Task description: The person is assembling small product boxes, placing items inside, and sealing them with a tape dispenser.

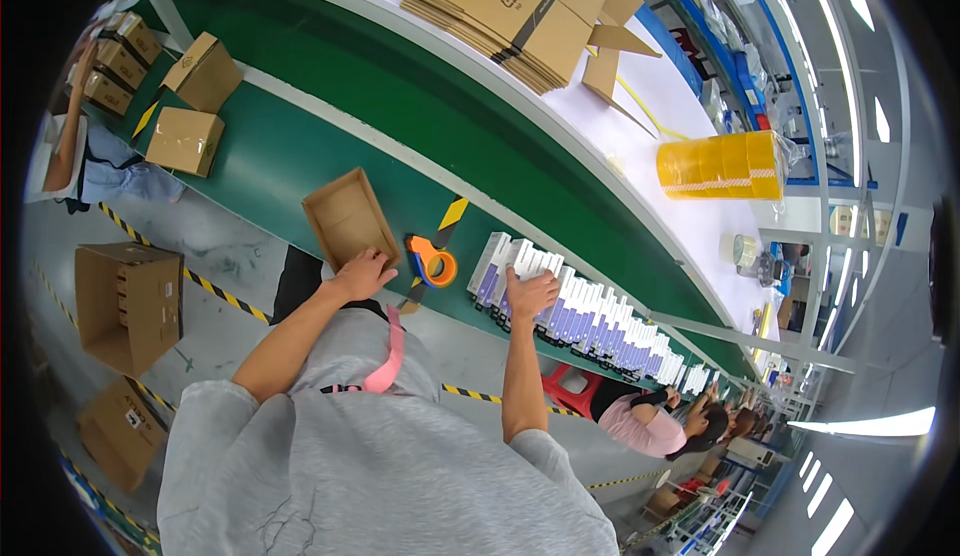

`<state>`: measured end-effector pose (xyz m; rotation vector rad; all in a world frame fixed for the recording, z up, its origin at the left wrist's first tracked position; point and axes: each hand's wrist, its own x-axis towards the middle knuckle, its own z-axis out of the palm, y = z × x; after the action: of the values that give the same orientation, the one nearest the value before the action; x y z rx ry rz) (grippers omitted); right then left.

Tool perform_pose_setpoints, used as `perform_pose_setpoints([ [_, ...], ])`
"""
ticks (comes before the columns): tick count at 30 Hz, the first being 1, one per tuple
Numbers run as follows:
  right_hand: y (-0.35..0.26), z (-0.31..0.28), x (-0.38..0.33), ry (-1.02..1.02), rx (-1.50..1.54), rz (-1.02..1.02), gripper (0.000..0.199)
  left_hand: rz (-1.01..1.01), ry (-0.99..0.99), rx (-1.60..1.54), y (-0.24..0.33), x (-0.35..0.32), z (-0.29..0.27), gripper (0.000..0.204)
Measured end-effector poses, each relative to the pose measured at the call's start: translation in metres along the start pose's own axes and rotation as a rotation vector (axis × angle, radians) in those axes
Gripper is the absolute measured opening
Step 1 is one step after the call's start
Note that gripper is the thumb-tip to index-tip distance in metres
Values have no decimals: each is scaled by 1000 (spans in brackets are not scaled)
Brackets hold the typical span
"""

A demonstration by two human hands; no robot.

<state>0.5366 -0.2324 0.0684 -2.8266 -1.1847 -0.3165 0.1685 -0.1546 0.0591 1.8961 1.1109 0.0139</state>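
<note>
Boxes: row of small white-and-purple boxes [590,321] stands on edge along the near rim of the green conveyor belt [300,146].
Long axis: row runs from 10 o'clock to 4 o'clock, away to the right.
Right hand [528,291]: rests on the row's 10 o'clock end, fingers curled down over the box tops; a firm grasp cannot be confirmed.
Open carton [350,218]: lies at 9 o'clock of the row, mouth up.
Left hand [362,274]: fingers spread on the carton's near wall.
Between: orange tape dispenser [432,261].
Nearer hand: right.
</note>
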Motion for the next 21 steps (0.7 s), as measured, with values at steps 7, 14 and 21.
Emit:
perform_pose_setpoints([
  [7, 27, 19, 21, -59, -207, 46, 126, 73, 154, -213, 18, -14, -50, 36],
  [14, 32, 15, 32, -282, -127, 113, 131, 155, 726, -25, -17, -1, -119, 34],
  [21, -33, -65, 3, -234, 304, 77, 119, -12, 406, 134, -81, 23, -138, 37],
])
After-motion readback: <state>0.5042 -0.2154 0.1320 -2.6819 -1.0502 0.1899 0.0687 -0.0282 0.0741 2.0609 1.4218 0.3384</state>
